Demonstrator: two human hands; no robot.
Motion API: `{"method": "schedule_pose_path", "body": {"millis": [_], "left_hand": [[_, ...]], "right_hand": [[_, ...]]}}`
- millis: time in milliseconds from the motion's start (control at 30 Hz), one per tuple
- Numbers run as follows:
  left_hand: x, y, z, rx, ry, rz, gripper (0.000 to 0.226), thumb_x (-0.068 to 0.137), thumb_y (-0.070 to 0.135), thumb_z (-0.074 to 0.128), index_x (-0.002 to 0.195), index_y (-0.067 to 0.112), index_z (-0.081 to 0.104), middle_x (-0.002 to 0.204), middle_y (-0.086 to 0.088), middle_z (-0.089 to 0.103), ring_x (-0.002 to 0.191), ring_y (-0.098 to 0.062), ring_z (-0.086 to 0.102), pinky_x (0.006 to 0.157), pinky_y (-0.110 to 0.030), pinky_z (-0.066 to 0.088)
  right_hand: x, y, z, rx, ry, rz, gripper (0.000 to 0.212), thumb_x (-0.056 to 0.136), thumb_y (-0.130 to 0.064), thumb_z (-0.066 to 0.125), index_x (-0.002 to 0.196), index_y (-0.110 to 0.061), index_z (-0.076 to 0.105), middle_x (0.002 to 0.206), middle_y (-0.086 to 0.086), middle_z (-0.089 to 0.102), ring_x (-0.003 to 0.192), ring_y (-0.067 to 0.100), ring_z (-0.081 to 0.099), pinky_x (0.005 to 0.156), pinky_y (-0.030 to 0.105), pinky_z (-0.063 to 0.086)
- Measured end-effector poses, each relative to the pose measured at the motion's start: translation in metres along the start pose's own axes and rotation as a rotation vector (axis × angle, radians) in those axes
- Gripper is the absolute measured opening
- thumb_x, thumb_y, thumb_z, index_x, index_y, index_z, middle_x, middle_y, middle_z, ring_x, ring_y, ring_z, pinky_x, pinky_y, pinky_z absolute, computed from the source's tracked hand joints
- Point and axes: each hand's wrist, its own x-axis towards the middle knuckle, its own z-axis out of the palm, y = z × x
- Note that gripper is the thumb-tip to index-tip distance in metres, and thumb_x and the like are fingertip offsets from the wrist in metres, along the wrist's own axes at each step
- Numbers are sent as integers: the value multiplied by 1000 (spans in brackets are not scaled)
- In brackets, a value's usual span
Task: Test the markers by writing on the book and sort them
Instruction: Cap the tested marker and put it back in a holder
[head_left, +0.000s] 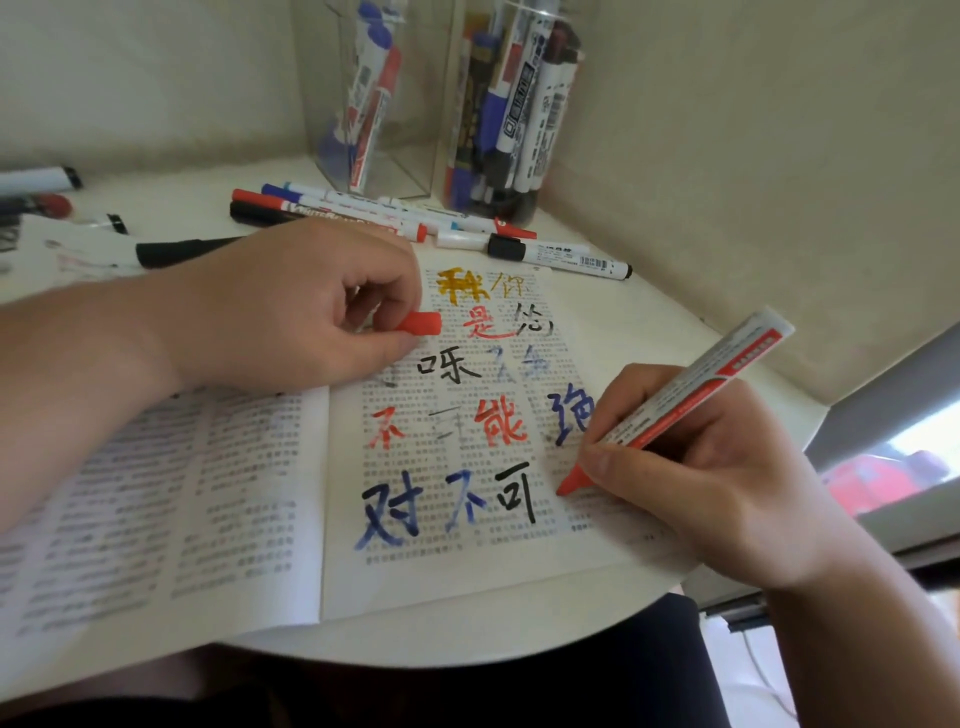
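Tested a red marker on the open book, roughly midway through the job.

Gripped the marker in the right hand, tip down at the right-hand page just beside a black character; pinched its red cap in the left hand, resting on the book's upper part. Already filled the page with red, blue, black and yellow trial characters and stood many markers in two clear holders; left several loose markers on the worktop, seemingly unsorted.
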Motion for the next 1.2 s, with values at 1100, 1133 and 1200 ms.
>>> {"method": "schedule_pose_path", "body": {"millis": [1100, 1133, 1200], "left_hand": [[4, -5, 4, -99, 120, -41, 29, 80, 41, 71, 109, 39, 63, 98, 18, 66, 91, -9, 64, 86, -28, 52], [5, -6, 4, -82, 116, -30, 25, 80, 40, 73, 104, 38, 65, 96, 17, 66, 91, -10, 64, 87, -32, 53], [6, -7, 5, -61, 99, -15, 17, 80, 33, 77, 94, 33, 67, 94, 13, 65, 90, -14, 64, 86, -37, 54]], "right_hand": [[0, 2, -5, -89, 140, -18, 10, 77, -14, 70, 72, -7, 67, 68, 17, 70, 60, 44, 59, 49, 46, 45], [0, 2, -6, -94, 130, 1, 10, 76, -14, 69, 71, -6, 67, 65, 17, 68, 55, 39, 57, 46, 39, 40], [2, 2, -8, -105, 134, 16, 10, 74, -14, 68, 69, -5, 66, 60, 13, 66, 48, 24, 52, 44, 26, 36]]}}
